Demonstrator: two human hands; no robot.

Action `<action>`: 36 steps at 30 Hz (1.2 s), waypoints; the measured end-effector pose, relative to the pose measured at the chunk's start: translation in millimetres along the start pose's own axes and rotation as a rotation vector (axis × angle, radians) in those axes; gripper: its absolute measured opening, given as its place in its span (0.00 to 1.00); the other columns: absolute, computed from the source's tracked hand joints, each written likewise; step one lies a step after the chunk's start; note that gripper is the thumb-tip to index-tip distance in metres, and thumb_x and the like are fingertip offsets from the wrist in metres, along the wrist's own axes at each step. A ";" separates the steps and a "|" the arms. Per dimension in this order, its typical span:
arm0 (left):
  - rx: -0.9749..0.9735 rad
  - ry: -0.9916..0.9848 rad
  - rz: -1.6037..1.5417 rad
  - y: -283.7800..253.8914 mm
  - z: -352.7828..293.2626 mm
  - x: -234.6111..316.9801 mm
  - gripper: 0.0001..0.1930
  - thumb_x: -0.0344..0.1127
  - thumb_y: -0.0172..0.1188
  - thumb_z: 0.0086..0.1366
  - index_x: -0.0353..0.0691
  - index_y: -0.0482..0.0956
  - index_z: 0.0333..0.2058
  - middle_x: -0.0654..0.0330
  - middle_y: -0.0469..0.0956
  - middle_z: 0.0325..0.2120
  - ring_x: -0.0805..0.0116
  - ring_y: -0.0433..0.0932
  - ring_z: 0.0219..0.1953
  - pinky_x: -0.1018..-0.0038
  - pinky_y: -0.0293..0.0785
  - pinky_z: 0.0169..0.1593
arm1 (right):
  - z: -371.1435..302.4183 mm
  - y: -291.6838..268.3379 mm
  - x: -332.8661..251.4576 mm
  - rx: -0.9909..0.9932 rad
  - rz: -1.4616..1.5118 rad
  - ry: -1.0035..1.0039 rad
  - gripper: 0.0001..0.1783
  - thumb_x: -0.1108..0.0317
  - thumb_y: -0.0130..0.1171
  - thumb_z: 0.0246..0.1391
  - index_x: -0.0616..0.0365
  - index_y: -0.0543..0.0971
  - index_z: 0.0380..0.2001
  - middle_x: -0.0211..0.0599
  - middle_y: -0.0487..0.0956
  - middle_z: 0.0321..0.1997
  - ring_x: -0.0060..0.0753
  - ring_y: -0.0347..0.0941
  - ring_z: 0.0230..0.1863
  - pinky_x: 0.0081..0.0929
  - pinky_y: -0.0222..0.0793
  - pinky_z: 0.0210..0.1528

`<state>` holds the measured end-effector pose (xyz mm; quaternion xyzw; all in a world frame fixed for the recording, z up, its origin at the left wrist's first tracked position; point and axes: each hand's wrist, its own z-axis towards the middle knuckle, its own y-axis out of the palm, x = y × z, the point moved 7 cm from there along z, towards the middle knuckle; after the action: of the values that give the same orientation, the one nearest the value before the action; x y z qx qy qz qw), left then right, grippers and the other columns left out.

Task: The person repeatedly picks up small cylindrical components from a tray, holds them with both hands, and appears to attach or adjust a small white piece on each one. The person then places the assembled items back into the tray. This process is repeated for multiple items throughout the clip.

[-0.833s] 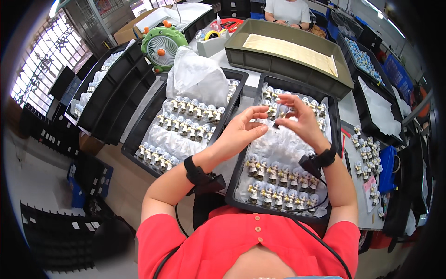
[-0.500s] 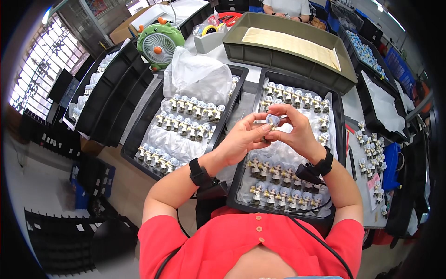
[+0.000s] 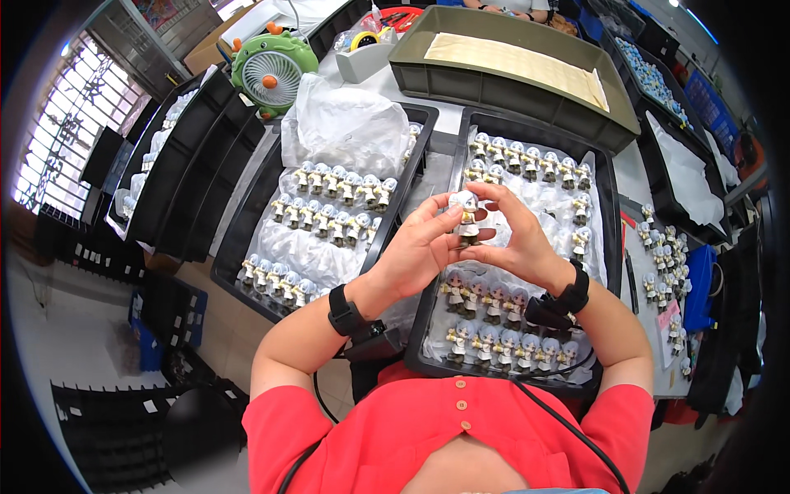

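White-haired figure (image 3: 467, 218) held between my left hand (image 3: 418, 249) and right hand (image 3: 527, 247), over a black tray (image 3: 610, 206); bare lining (image 3: 547, 202) shows between rows; pink slip (image 3: 666, 316) unreadable.

I record one view: my head's left fisheye, close above, facing down past my red shirt (image 3: 346, 436); left hand (image 3: 418, 251) and right hand (image 3: 528, 239) mid-frame, worktable (image 3: 444, 120) beyond.

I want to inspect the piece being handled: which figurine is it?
The figurine between the left hand and right hand, over the right-hand black tray. It alone is held; the other figurines rest in trays or on the table.
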<state>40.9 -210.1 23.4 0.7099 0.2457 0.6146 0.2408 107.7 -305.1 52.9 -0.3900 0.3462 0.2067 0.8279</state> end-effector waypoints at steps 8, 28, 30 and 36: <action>-0.073 0.028 -0.044 0.2 0.5 2.5 0.19 0.41 0.45 0.69 0.39 0.57 0.54 0.54 0.69 0.49 0.58 0.74 0.49 0.68 0.72 0.48 | -1.7 -3.1 4.2 0.050 0.192 0.147 0.36 0.66 0.71 0.36 0.57 0.69 0.52 0.37 0.74 0.45 0.29 0.71 0.47 0.29 0.67 0.50; -0.042 0.121 0.016 -3.5 -1.1 11.8 0.24 0.39 0.45 0.69 0.46 0.52 0.61 0.55 0.68 0.53 0.62 0.72 0.51 0.67 0.70 0.51 | -2.1 -11.9 -4.3 0.179 0.020 0.031 0.16 0.71 0.71 0.36 0.56 0.72 0.27 0.31 0.76 0.31 0.32 0.73 0.38 0.28 0.67 0.43; -0.002 0.110 0.028 -9.2 -0.4 9.8 0.22 0.40 0.46 0.69 0.47 0.55 0.60 0.56 0.69 0.52 0.65 0.72 0.51 0.68 0.69 0.52 | -2.5 -10.4 -1.4 0.170 0.071 0.063 0.16 0.71 0.70 0.38 0.57 0.72 0.27 0.30 0.76 0.29 0.29 0.73 0.37 0.26 0.67 0.42; 0.087 0.120 0.092 -15.0 -1.9 11.5 0.22 0.41 0.49 0.68 0.48 0.58 0.58 0.57 0.70 0.52 0.70 0.70 0.52 0.69 0.65 0.54 | -6.3 3.7 22.2 0.080 0.482 0.209 0.11 0.71 0.65 0.47 0.57 0.71 0.31 0.30 0.77 0.35 0.21 0.73 0.38 0.22 0.68 0.43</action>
<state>39.6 -191.1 22.7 0.6922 0.2532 0.6550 0.1661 117.8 -306.2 31.8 -0.2823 0.5205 0.3429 0.7292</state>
